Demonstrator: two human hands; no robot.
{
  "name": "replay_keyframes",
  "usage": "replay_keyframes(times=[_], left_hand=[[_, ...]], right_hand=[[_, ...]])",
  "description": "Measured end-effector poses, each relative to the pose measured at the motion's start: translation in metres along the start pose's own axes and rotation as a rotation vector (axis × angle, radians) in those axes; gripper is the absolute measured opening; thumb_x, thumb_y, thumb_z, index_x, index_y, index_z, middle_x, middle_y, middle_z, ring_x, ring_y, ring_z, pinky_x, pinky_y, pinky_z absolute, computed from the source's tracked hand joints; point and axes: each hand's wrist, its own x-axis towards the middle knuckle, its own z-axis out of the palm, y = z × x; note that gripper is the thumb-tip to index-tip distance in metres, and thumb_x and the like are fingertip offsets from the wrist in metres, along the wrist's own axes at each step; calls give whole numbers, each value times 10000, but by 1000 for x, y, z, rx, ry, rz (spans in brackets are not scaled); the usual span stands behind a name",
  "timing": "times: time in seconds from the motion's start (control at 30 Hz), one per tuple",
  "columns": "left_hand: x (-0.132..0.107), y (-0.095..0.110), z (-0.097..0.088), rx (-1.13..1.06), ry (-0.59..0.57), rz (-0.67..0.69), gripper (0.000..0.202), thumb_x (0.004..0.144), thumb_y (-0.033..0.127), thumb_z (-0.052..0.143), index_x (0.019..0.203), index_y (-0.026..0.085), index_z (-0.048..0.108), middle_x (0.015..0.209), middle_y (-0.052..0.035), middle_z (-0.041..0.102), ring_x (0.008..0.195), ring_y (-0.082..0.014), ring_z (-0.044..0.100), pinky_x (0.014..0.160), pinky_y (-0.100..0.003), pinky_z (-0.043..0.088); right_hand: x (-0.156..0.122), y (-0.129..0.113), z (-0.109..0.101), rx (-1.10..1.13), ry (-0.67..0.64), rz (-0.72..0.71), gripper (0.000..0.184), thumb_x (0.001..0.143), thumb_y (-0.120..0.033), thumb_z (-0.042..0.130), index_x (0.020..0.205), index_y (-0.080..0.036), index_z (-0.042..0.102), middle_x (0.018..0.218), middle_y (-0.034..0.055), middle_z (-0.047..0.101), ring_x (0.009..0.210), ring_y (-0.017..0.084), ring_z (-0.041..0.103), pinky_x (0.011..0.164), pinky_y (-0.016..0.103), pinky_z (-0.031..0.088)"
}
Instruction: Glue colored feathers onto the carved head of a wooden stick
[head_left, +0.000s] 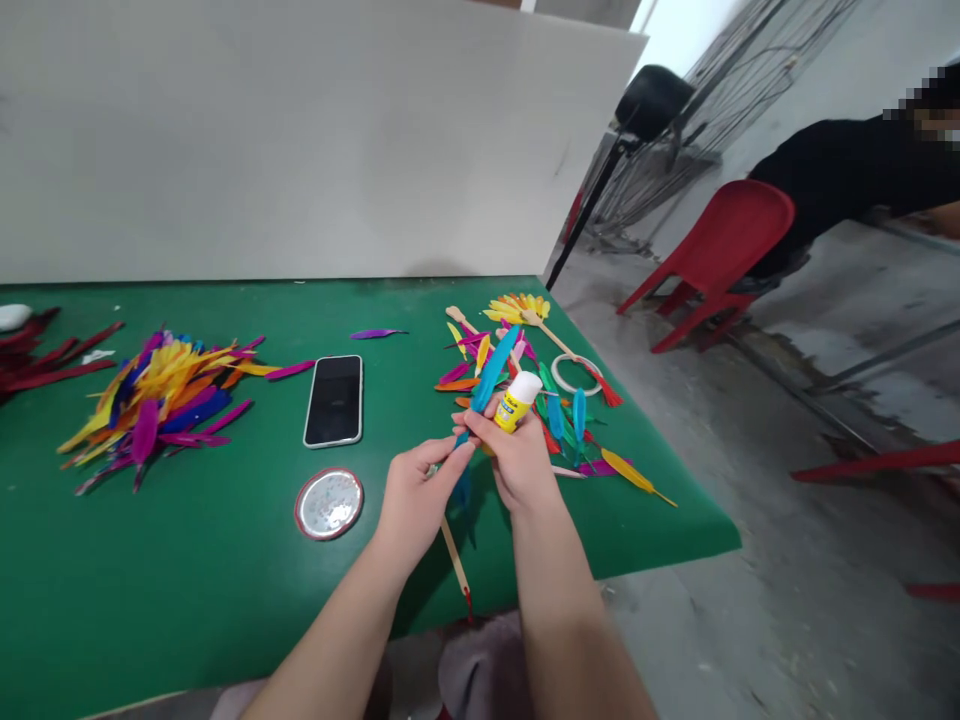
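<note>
A blue feather (496,368) points up and away between my two hands. My left hand (424,490) pinches its lower end. My right hand (517,450) pinches the feather higher up and also clasps a yellow glue stick (517,400) with a white cap end. Beneath my hands, a wooden stick (454,558) with a red cord at its end lies on the green table; its upper part is hidden. Another blue feather part shows dimly below my fingers. Just past my right hand lie loose feathers of several colours, including a yellow-orange feather (630,470).
A phone (334,400) and a round silvery disc (328,503) lie left of my hands. Further left is a feather pile (169,395). A yellow feather fan (517,308) and a white ring (576,374) sit at the right. A person (847,180) is beside a red chair (720,245).
</note>
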Motion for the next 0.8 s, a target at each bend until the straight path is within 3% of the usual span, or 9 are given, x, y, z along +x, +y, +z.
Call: replay_keyframes(times=[0.17, 0.3, 0.4, 0.5, 0.6, 0.8], left_hand=[[3, 4, -17, -81, -121, -84, 232, 723, 356, 629, 833, 175, 723, 818, -47, 709, 880, -194, 618, 787, -277, 463], [7, 1, -36, -144, 82, -143, 238, 698, 397, 651, 785, 185, 719, 691, -13, 673, 630, -92, 575, 579, -187, 438], [9, -3, -40, -148, 133, -192, 312, 695, 433, 643, 836, 161, 702, 532, 30, 554, 431, -41, 433, 406, -161, 325], [15, -4, -33, -141, 61, -238, 374, 696, 466, 626, 867, 139, 684, 469, 49, 477, 368, -35, 376, 355, -156, 269], [30, 0, -19, -114, -9, -198, 345, 697, 447, 623, 820, 129, 676, 432, 57, 447, 368, -46, 398, 361, -157, 301], [68, 9, 0, -105, 10, -112, 272, 706, 399, 611, 700, 129, 645, 449, 47, 489, 395, -55, 436, 372, -161, 348]], right_hand=[[3, 3, -11, -31, -30, -15, 314, 572, -251, 752, 737, -194, 490, 611, -36, 623, 508, 119, 606, 471, 224, 503], [3, 4, -21, -48, -131, 42, 343, 605, -273, 731, 837, -192, 491, 625, -17, 663, 385, 71, 519, 384, 179, 427], [1, 2, -25, -62, -173, 44, 316, 652, -280, 694, 868, -189, 482, 617, -8, 675, 324, 45, 451, 336, 156, 353], [-2, -1, -24, -40, -214, 48, 300, 670, -272, 669, 886, -195, 477, 613, -8, 676, 322, 49, 450, 332, 154, 328], [-5, -6, -22, -23, -238, 53, 285, 665, -270, 660, 871, -200, 477, 593, -17, 664, 336, 63, 473, 333, 158, 325], [-5, -17, -32, -127, -234, 40, 276, 654, -293, 673, 810, -196, 467, 624, -3, 664, 375, 78, 512, 354, 169, 344]])
